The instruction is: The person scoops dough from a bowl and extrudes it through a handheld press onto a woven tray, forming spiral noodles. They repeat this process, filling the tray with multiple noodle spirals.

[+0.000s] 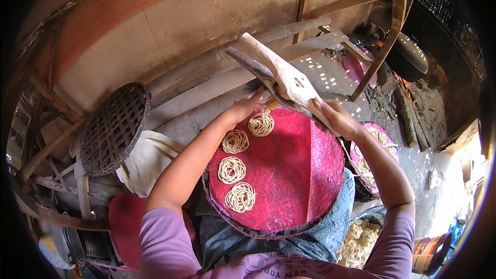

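Note:
A wooden hand press, made of a pale piece and a darker piece set at an angle, is held slanting over a round tray lined with pink mesh. My right hand closes around its lower right end, thumb on top. My left hand is closed against the dark piece's underside, its fingers partly hidden. Pale noodle strands hang below the press, beside my left hand, onto a coil. Other noodle coils lie along the tray's left side. The tray rests on my lap.
A second pink tray with noodle coils stands to the right, near a bucket of pale crumbly material. At left leans a woven basket tray beside a pale cloth. A dark pan and logs are at far right.

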Tool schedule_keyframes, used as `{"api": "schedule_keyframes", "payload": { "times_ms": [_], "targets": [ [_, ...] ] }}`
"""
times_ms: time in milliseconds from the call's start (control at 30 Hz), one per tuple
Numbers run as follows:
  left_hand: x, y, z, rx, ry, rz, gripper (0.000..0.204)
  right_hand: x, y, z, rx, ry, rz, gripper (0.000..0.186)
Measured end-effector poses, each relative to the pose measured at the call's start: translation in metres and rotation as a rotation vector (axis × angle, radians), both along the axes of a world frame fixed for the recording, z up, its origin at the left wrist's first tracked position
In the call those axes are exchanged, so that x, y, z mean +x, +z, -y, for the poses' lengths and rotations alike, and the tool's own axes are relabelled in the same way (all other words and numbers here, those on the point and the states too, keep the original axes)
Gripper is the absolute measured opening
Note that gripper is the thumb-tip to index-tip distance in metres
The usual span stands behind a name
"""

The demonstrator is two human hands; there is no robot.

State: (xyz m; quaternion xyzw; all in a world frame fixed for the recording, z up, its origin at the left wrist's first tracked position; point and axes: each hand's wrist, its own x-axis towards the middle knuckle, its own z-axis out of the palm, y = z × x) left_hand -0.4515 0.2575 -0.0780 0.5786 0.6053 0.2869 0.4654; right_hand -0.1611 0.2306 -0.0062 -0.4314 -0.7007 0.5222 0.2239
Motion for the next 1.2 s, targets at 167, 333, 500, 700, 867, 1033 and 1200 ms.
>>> {"api": "schedule_keyframes", "payload": {
  "times_ms": [167,333,500,700,867,1033,1200],
  "targets": [
    [-0.014,-0.025,0.009,0.278,-0.071,-0.390,0.071,0.012,0.000,0.002,-0.010,-0.037,-0.016,0.057],
    [-0.017,-0.017,0.048,0.710,-0.140,-0.940,0.048,0.026,0.009,0.009,0.013,-0.030,-0.007,0.054],
    [-0.021,0.072,0.059,0.612,-0.008,-0.262,0.063,0.030,0.037,0.039,-0.055,0.021,-0.043,0.057],
    [-0.024,0.125,0.051,0.457,-0.190,1.587,0.082,0.009,0.055,0.066,-0.512,0.261,-0.252,0.063],
    [-0.022,0.044,0.023,0.374,0.029,1.916,0.066,-0.015,0.055,0.059,-0.453,0.173,0.212,0.065],
    [-0.046,0.008,0.009,0.481,-0.187,1.926,0.061,-0.042,0.060,0.059,-0.206,0.192,0.416,0.066],
    [-0.054,0.021,0.024,0.575,-0.240,1.927,0.039,-0.042,0.084,0.075,-0.290,0.188,0.477,0.071]
  ]
}}
